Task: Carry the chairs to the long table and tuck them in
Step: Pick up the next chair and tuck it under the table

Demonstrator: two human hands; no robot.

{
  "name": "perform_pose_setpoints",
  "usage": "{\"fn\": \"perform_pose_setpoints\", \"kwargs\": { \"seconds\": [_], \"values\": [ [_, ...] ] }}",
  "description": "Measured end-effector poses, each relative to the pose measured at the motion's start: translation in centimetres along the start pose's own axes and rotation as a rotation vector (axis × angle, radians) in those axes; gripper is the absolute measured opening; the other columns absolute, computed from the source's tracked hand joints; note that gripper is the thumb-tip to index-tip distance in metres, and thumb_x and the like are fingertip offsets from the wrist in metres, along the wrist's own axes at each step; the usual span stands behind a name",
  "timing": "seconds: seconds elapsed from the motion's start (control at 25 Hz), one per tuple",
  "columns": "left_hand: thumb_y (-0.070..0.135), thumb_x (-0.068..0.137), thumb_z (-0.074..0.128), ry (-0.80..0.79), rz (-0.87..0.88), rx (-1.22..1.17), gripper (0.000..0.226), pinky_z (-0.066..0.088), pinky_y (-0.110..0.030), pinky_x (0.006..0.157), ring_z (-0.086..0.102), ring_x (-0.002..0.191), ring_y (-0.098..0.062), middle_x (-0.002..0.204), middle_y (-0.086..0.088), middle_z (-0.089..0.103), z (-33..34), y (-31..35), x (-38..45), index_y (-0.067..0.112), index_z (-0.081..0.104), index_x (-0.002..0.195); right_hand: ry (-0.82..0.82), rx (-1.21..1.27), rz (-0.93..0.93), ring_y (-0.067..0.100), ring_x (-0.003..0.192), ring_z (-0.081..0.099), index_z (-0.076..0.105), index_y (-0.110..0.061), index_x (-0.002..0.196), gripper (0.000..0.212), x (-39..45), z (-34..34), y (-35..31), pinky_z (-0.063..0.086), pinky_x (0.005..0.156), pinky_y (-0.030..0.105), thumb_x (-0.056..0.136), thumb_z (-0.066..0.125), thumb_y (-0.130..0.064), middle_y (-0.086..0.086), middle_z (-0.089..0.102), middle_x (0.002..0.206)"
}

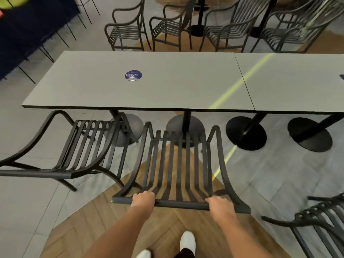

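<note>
Here both hands, left hand [143, 199] and right hand [219, 205], grip the chair [178, 164] top rail.

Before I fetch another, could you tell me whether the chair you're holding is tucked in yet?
Not yet: the chair sits almost wholly outside the table edge, both hands gripping its top rail.

A black slatted metal chair [316, 222] is cut off at the right edge; the grey long table [297, 81] also runs off right.
</note>
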State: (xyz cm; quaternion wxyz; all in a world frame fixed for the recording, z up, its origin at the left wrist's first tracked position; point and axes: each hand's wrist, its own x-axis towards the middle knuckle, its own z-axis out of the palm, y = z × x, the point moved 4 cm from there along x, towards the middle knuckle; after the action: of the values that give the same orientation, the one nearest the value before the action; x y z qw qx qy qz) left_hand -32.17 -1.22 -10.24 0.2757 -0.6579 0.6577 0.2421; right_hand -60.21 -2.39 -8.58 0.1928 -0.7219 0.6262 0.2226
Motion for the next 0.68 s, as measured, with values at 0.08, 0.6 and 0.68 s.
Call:
{"fn": "perform_pose_setpoints", "kwargs": {
  "seconds": [0.08,0.6,0.68],
  "values": [
    [0.005,0.098,0.053,-0.012,-0.008,0.001,0.031,0.040,-0.046,0.106,0.060,0.118,-0.029,0.122,-0.005,0.066,-1.0,1.2,1.0,0.019,0.062,0.124,-0.009,-0.024,-0.007,0.027,0.123,0.059,0.058,-0.033,0.138,0.048,1.2,-0.7,1.4,0.047,0.099,0.039,0.101,0.042,-0.007,0.001,0.061,0.134],
    [0.009,0.098,0.058,0.042,-0.060,-0.092,0.029,0.037,-0.047,0.110,0.058,0.118,-0.027,0.117,-0.003,0.066,-5.5,4.5,5.0,0.022,0.065,0.123,0.005,-0.075,-0.056,0.026,0.119,0.060,0.060,-0.030,0.135,0.044,7.4,-4.1,5.8,0.046,0.104,0.041,0.098,0.050,-0.008,0.002,0.062,0.128],
    [0.011,0.098,0.059,0.056,-0.046,-0.110,0.027,0.038,-0.046,0.110,0.057,0.119,-0.027,0.118,-0.003,0.066,-5.9,4.8,4.5,0.022,0.064,0.122,-0.021,-0.060,-0.062,0.025,0.121,0.057,0.058,-0.029,0.138,0.047,7.8,-4.2,6.0,0.044,0.107,0.042,0.098,0.051,-0.006,0.002,0.061,0.130]
  ]
}}
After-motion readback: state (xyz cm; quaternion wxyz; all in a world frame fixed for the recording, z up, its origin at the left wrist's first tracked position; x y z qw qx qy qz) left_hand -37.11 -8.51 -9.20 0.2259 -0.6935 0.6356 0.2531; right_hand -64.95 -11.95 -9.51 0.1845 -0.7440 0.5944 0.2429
